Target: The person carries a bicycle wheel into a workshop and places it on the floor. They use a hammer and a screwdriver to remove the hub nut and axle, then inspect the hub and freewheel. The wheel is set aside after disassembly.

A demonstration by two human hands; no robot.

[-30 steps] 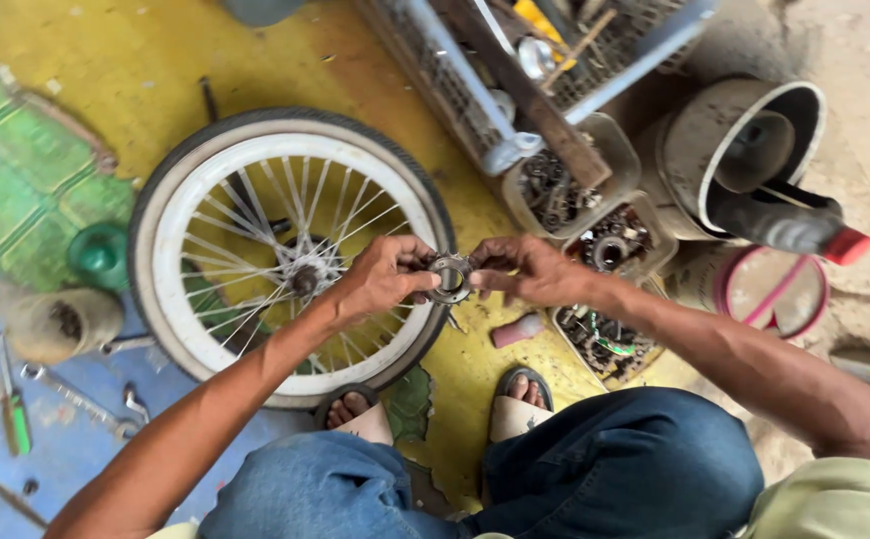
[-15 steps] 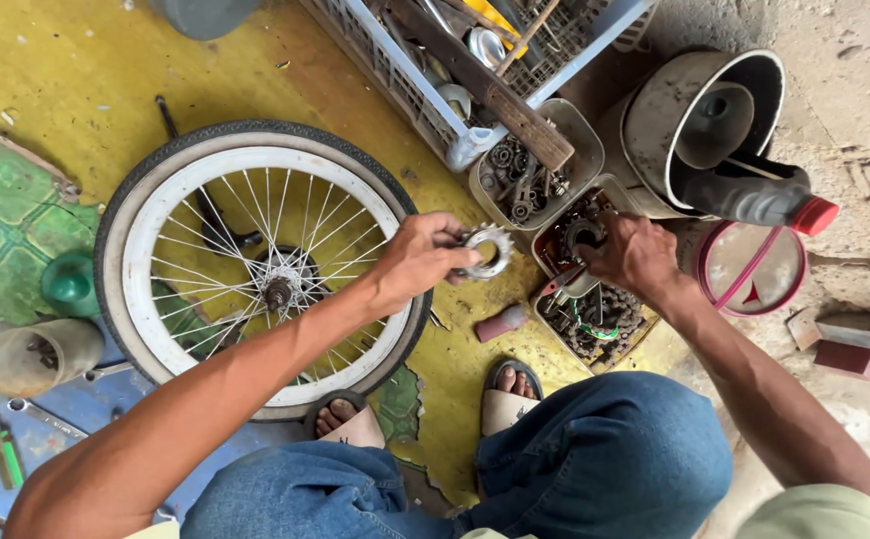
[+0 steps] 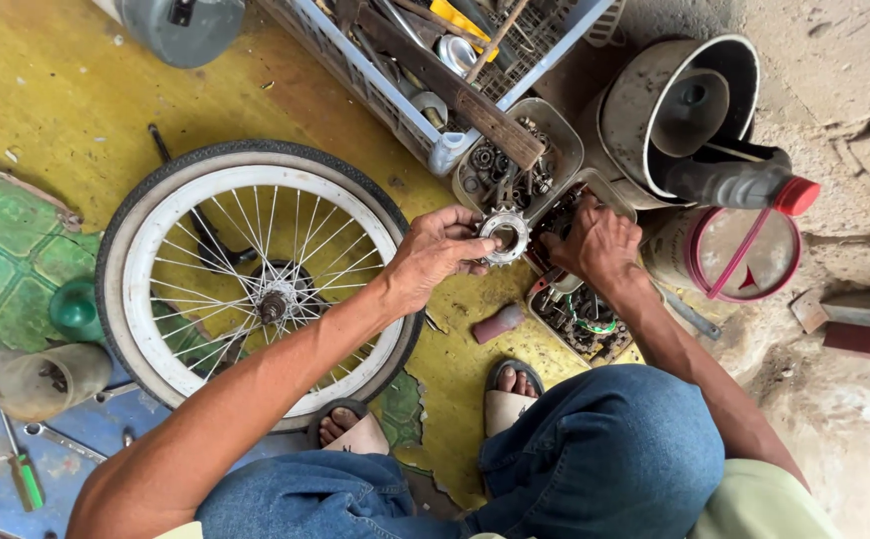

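My left hand (image 3: 435,255) holds a toothed metal sprocket ring (image 3: 504,236) up in the air, just right of a spoked bicycle wheel (image 3: 255,284) with a white rim that lies flat on the yellow floor. My right hand (image 3: 594,245) reaches down into a small tray of rusty metal parts (image 3: 580,309), fingers curled among the pieces; whether it grips anything is hidden. A second parts tray (image 3: 515,165) sits just beyond it.
A grey-blue plastic crate (image 3: 425,90) of tools stands at the top. At right are a metal bucket (image 3: 674,110), a dark bottle with a red cap (image 3: 744,185) and a red-rimmed tin (image 3: 739,250). Wrenches (image 3: 60,439), a screwdriver (image 3: 20,474) and a cup (image 3: 45,379) lie at lower left.
Both hands held the sprocket together by the wheel. My right hand let go and moved into the parts tray, while my left hand keeps the sprocket raised.
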